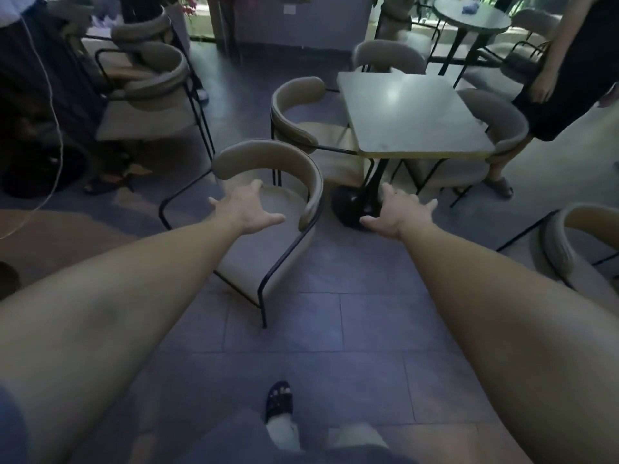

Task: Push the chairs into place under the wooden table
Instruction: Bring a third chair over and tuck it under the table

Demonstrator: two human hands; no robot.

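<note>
A square table (412,112) with a pale top stands on a black pedestal base (351,205). A beige chair with a curved back (268,159) and a black metal frame stands pulled out to the table's near left, turned away from it. My left hand (248,209) hovers open over this chair's seat, fingers spread, touching nothing. My right hand (398,214) is open in the air in front of the pedestal. Three more beige chairs sit at the table: one on the left (298,112), one at the far side (388,55), one on the right (499,122).
A person in black (576,68) stands at the table's right corner. A round table (472,15) with chairs is at the back right. Stacked chairs (150,72) stand at the left, another chair (582,249) at the right edge. A white cable (53,105) hangs at left. My foot (279,400) is on the tiled floor.
</note>
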